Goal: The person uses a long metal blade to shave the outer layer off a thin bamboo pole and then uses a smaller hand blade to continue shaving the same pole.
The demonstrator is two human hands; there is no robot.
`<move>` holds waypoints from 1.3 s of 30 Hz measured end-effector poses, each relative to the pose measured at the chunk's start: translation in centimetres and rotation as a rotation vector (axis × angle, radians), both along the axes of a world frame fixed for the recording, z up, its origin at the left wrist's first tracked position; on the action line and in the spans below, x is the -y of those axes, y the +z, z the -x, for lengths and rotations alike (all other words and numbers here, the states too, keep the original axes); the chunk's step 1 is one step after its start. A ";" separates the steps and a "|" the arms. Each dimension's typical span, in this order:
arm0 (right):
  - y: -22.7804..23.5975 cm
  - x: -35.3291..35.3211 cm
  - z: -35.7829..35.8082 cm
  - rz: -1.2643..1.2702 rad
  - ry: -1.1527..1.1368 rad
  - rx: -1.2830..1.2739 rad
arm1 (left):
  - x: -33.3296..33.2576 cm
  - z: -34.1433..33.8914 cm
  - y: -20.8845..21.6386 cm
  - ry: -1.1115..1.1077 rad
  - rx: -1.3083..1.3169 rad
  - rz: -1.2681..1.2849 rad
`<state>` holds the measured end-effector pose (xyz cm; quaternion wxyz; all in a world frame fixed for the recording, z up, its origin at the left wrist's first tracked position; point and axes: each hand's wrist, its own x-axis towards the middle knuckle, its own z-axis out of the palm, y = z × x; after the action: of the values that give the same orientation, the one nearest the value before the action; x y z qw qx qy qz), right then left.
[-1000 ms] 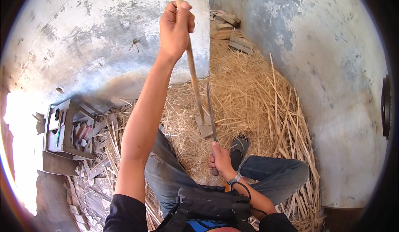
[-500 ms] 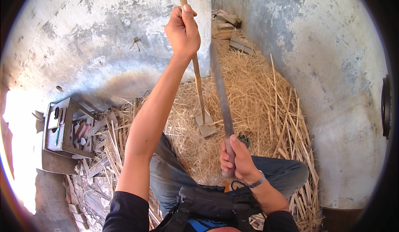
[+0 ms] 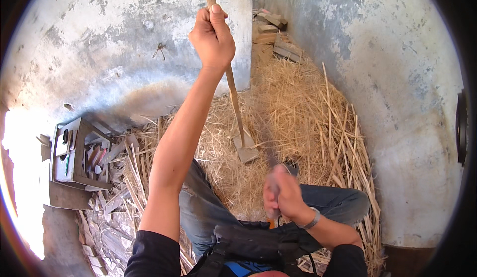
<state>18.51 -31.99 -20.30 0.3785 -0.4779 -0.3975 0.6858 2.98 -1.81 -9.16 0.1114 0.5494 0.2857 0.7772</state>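
Observation:
At the top, my left hand is closed round a long wooden stick, held upright with a slight tilt. The stick's lower end rests on a small flat wooden block among the shavings. Lower right, my right hand grips the handle of a machete. Motion smears the blade, which points up and away from me to the right of the stick. I cannot tell whether the blade touches the stick.
Straw-like wood shavings cover the floor between my bent legs, with loose thin strips along the right wall. A small wooden stand holding tools is at the left. Bricks and wood pieces lie in the far corner.
My left hand and the stick's upper part have shifted slightly left. The machete blade, fairly distinct before, is now a blur, and my right hand is smeared by motion.

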 end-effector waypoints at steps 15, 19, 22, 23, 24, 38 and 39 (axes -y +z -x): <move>-1.4 1.1 -1.3 0.383 -0.063 -0.138 | 0.8 -0.8 -0.2 0.057 -0.067 -0.044; 4.9 -0.8 -1.4 0.246 -0.207 -0.251 | 0.9 -0.7 -1.0 0.057 -0.074 -0.022; 4.5 -1.6 -0.9 -0.285 -0.365 -0.432 | 0.8 -0.9 -0.2 0.060 -0.083 -0.021; 2.0 -1.3 -0.1 -0.468 -0.389 -0.250 | 0.7 -1.6 -0.1 0.055 -0.079 0.000; -0.9 -0.9 0.7 -0.644 -0.399 -0.078 | 0.7 -1.7 -0.1 0.061 -0.089 0.019; -0.4 -4.6 1.5 -0.696 -0.460 -0.261 | 0.1 -0.5 0.0 0.112 -0.081 0.051; -4.1 -4.2 2.4 -0.706 -0.486 -0.134 | 0.0 -0.5 0.1 0.112 -0.084 0.052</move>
<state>16.16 -27.80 -24.37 0.6942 -0.3532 -0.4581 0.4284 3.46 -1.79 -9.10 0.0700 0.5618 0.3403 0.7508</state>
